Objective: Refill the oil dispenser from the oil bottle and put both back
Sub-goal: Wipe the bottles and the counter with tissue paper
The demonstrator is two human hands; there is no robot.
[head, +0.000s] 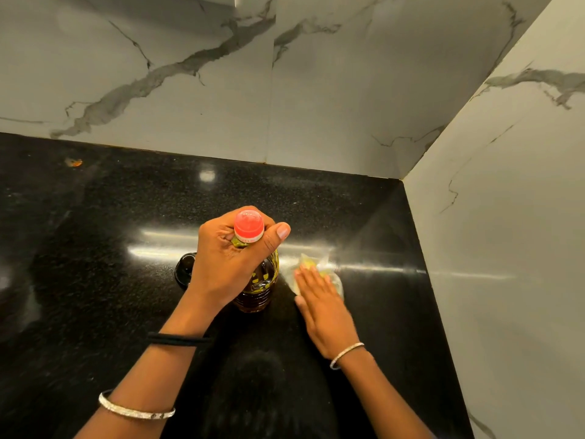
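1. Gripping the oil bottle by the neck, our left hand had its fingers and thumb curled round it just under the red cap. The bottle stood upright on the black counter, cap on.
2. Why the neck? Our guess: it steadies a tall bottle from the top, and it's a ready hold for lifting the bottle away.
3. Our right hand lay flat with the fingers straight, holding nothing, and pressed down on a pale yellowish rag just right of the bottle. It could have been a plastic pouch instead, too blurry to call. It looked to us like mopping up a drip, but that's only a hunch.
4. A dark round thing peeked out just left of the bottle, mostly hidden by the left hand. Maybe it was the dispenser or its lid, but we honestly couldn't tell.
5. With the cap on, we figured the pouring part was probably done and the putting-back part was what remained. The spot was tucked into the corner by the marble walls.
6. One worry: oily fingers on a smooth neck could slip, so a firm hold made sense before any lift.
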